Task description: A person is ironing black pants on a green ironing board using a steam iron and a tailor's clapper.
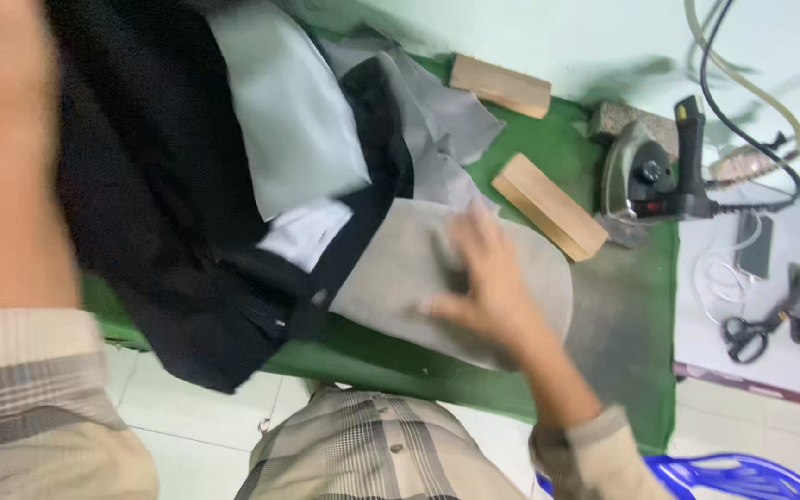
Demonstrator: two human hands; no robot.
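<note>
My right hand (479,282) lies flat with fingers spread on a rounded grey pressing pad (391,273), near its middle. A black garment (159,194) with pale grey lining (289,111) is draped over the left part of the pad and the green padded table (604,306). A white label or pocket piece (307,231) shows at the garment's edge. My left forearm (2,167) crosses the left side, blurred, and its hand is cut off at the top edge.
Two wooden blocks (548,206) (500,85) lie on the green cover. An iron (645,171) with a black handle rests at the right, its cables running up. Scissors (747,335) and a phone (754,245) sit on a white surface. A blue plastic seat (733,477) is bottom right.
</note>
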